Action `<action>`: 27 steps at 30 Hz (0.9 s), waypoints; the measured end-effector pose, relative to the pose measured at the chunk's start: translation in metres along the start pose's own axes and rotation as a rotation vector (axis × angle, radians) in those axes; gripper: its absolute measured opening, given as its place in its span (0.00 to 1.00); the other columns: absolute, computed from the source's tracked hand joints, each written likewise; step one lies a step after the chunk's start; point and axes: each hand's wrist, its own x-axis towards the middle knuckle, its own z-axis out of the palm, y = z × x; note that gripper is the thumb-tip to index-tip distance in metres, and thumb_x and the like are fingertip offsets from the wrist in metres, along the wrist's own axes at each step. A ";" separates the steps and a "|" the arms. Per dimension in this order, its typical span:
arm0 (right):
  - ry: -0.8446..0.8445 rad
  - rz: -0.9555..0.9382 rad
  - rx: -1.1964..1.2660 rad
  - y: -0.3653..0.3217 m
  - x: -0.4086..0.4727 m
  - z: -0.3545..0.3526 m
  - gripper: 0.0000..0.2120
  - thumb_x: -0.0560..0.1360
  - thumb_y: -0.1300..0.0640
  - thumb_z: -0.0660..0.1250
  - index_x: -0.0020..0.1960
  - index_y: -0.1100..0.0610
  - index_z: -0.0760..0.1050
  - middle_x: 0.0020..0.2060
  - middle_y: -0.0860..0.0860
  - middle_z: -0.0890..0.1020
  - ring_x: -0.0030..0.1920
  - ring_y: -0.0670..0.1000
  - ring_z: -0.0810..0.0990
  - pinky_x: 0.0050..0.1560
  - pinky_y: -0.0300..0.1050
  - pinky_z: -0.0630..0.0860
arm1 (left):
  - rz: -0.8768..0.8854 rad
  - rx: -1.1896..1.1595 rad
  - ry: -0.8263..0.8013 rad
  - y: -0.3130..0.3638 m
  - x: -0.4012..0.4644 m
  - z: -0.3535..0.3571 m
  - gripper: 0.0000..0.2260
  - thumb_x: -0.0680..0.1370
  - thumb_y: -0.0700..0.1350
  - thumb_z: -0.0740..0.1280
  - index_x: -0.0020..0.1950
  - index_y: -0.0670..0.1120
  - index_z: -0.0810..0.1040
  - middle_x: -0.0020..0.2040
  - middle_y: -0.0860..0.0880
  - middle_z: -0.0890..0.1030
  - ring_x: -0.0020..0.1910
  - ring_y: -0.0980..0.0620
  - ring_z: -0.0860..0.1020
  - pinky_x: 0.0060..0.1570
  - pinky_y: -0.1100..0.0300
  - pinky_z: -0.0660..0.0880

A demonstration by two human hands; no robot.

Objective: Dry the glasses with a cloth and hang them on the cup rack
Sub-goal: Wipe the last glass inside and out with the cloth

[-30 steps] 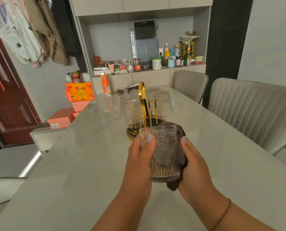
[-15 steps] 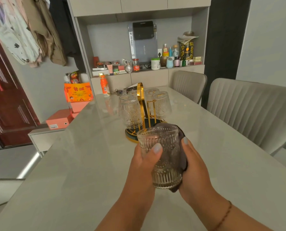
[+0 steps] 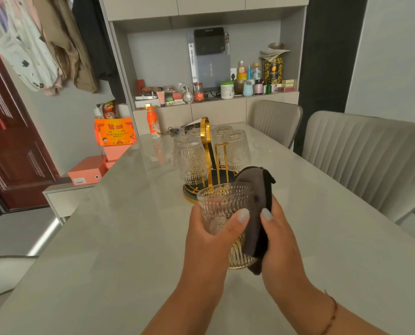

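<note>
An embossed clear glass [image 3: 222, 209] is held upright above the table, mouth facing away from me. My left hand [image 3: 210, 235] grips it around the side, thumb across the front. My right hand [image 3: 280, 240] holds a dark grey cloth [image 3: 256, 197] pressed against the glass's right side; part of the cloth sticks up above the rim. Just behind stands the gold cup rack [image 3: 207, 151] on a dark round base, with several patterned glasses [image 3: 190, 158] hanging upside down on it.
The pale marble table [image 3: 129, 226] stretches ahead. An orange bottle [image 3: 152, 122] and keys lie at its far end. Two grey chairs [image 3: 371, 160] stand along the right side. Orange boxes [image 3: 88, 172] sit on a low cabinet to the left.
The glass has tilted and turned in my hands, its mouth now more visible. The cloth has shifted from behind the glass to its right side and sticks up higher.
</note>
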 end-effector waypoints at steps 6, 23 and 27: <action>0.004 0.253 0.179 0.003 0.011 -0.006 0.14 0.81 0.53 0.54 0.59 0.49 0.77 0.51 0.55 0.84 0.53 0.56 0.83 0.49 0.51 0.79 | -0.056 -0.148 -0.063 0.005 0.003 -0.002 0.42 0.61 0.63 0.78 0.67 0.42 0.73 0.60 0.37 0.80 0.59 0.39 0.81 0.57 0.41 0.78; -0.076 0.192 0.168 -0.003 0.005 -0.002 0.24 0.71 0.40 0.63 0.65 0.48 0.74 0.59 0.52 0.82 0.59 0.52 0.81 0.58 0.51 0.76 | -0.046 -0.126 -0.135 0.001 0.003 -0.004 0.29 0.69 0.52 0.73 0.67 0.43 0.74 0.60 0.37 0.81 0.60 0.37 0.80 0.59 0.41 0.77; 0.003 0.106 0.131 -0.005 0.005 -0.003 0.24 0.72 0.42 0.62 0.67 0.46 0.72 0.58 0.48 0.82 0.58 0.50 0.81 0.56 0.50 0.77 | -0.067 -0.095 -0.030 0.002 0.006 -0.002 0.37 0.64 0.61 0.76 0.67 0.46 0.72 0.62 0.41 0.80 0.60 0.41 0.80 0.60 0.39 0.76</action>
